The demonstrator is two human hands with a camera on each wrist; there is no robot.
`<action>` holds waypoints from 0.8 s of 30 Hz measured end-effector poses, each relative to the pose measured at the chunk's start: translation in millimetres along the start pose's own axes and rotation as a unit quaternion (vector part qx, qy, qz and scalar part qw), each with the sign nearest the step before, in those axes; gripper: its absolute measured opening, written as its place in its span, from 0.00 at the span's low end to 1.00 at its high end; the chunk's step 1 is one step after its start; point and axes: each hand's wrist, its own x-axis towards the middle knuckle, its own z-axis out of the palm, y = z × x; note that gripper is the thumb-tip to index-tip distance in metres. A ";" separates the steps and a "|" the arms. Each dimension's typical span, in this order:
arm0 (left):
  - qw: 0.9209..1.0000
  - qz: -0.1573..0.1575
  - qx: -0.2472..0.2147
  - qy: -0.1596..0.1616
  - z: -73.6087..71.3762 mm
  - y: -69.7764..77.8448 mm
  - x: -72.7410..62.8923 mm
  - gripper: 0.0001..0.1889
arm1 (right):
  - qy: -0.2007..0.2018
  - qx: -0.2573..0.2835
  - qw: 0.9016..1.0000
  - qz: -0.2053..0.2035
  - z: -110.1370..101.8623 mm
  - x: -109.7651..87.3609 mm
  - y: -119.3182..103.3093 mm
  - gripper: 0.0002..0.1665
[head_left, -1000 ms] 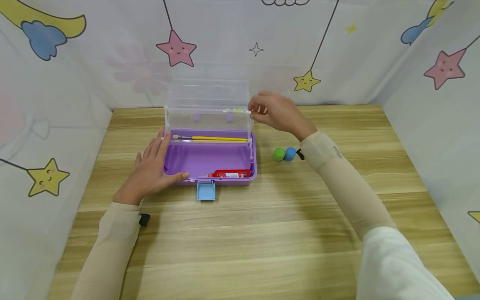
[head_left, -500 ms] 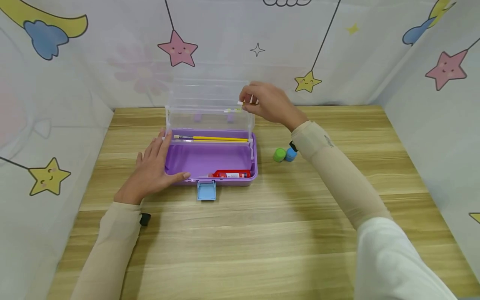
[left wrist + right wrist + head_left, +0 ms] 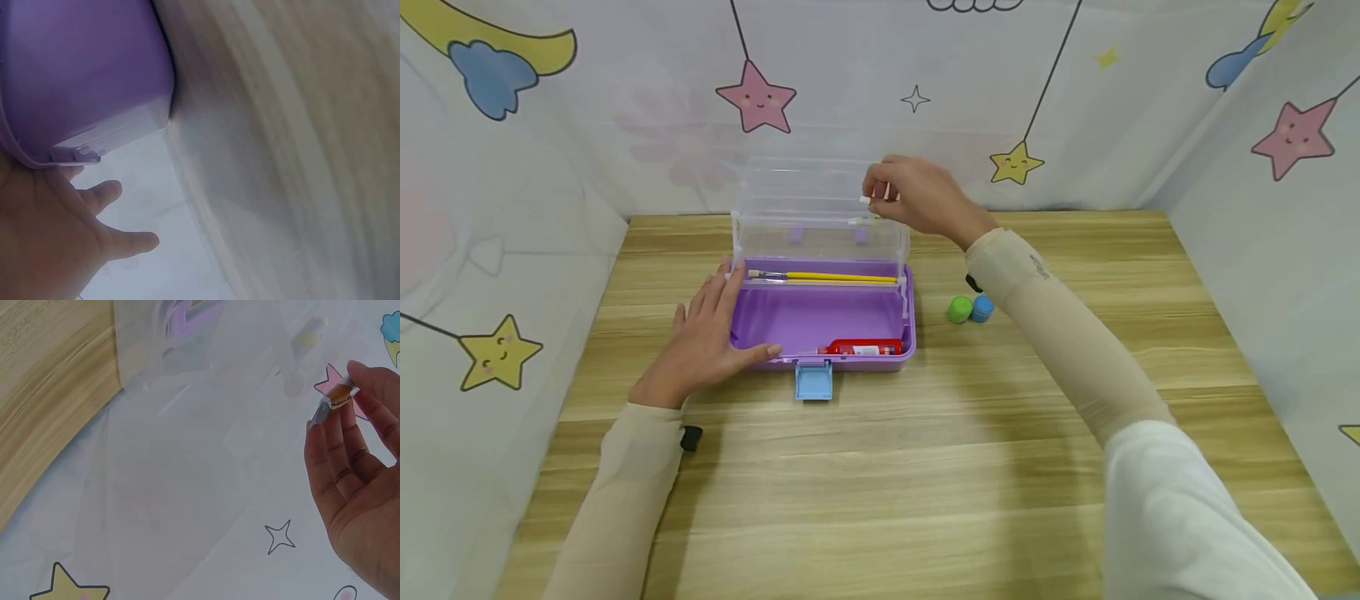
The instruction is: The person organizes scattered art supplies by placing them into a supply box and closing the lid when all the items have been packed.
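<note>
A purple storage box (image 3: 820, 321) with clear raised tiers stands open at the back of the table. My right hand (image 3: 917, 196) pinches a small paint tube (image 3: 339, 395) over the upper tier's right end; it has an orange label, a white cap and a silver crimped end. Below it, in the clear upper tray (image 3: 790, 218), lies a tube with a yellowish label (image 3: 863, 222). My left hand (image 3: 703, 333) rests along the box's left side, fingers straight, thumb on the front rim. Yellow-handled paintbrushes (image 3: 838, 277) lie in the lower tray, and a red bottle (image 3: 865, 347) lies inside the box's front.
A green-lidded pot (image 3: 959, 309) and a blue pot (image 3: 982, 309) stand side by side right of the box. A light blue latch (image 3: 814, 383) hangs from the front rim. White printed curtains (image 3: 850, 100) enclose the wooden table (image 3: 880, 483).
My right hand has moved left and slightly up with the paint tube, from the box's right end to over the upper tray. The left hand stays in place.
</note>
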 end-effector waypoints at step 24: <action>1.000 0.004 0.002 0.006 0.1 -1.2 -0.3 0.67 | -0.038 0.012 0.999 0.008 10.4 37.5 -3.8 0.10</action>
